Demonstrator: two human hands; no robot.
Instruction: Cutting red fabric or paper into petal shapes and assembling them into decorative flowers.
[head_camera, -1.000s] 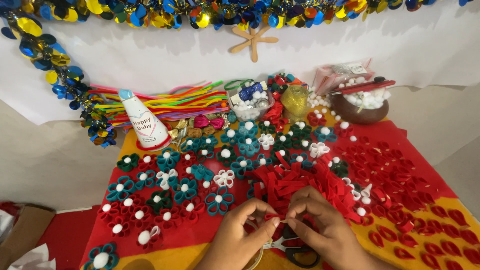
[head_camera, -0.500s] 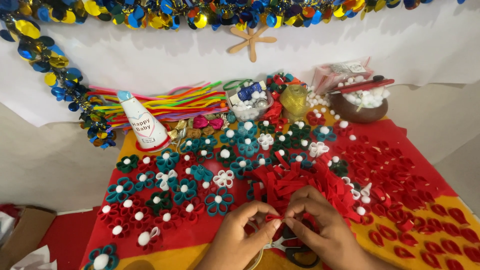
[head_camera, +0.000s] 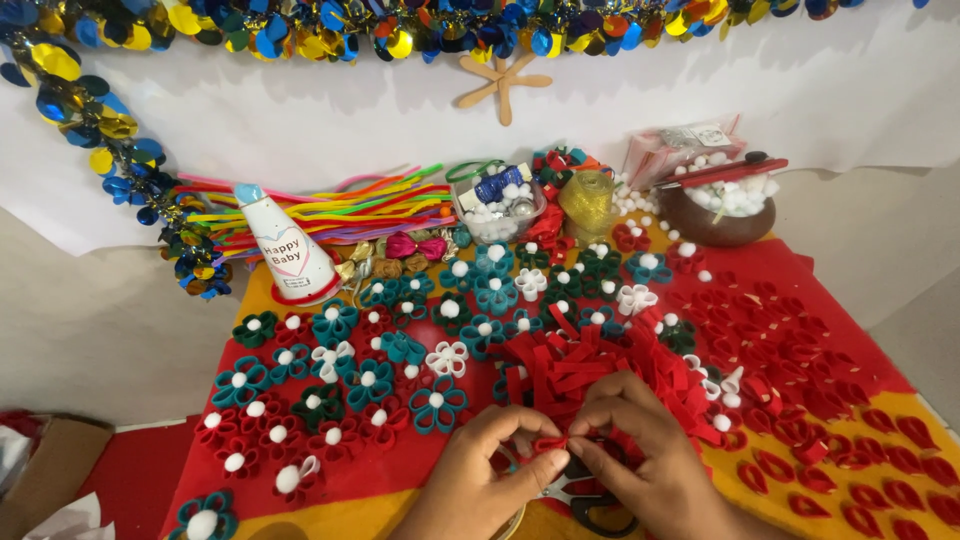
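From the head view, the left hand and right hand meet low at centre, fingertips pinched shut together on a small folded red felt strip, right above black-handled scissors lying flat. Just behind sits a loose heap of red felt strips, soft and matte. Rows of looped felt flowers with white pom-pom centres crowd the left; red teardrop petals scatter right. A white paper cone hat stands upright. Little bare room remains on the red and yellow cloth, mostly near its front edge.
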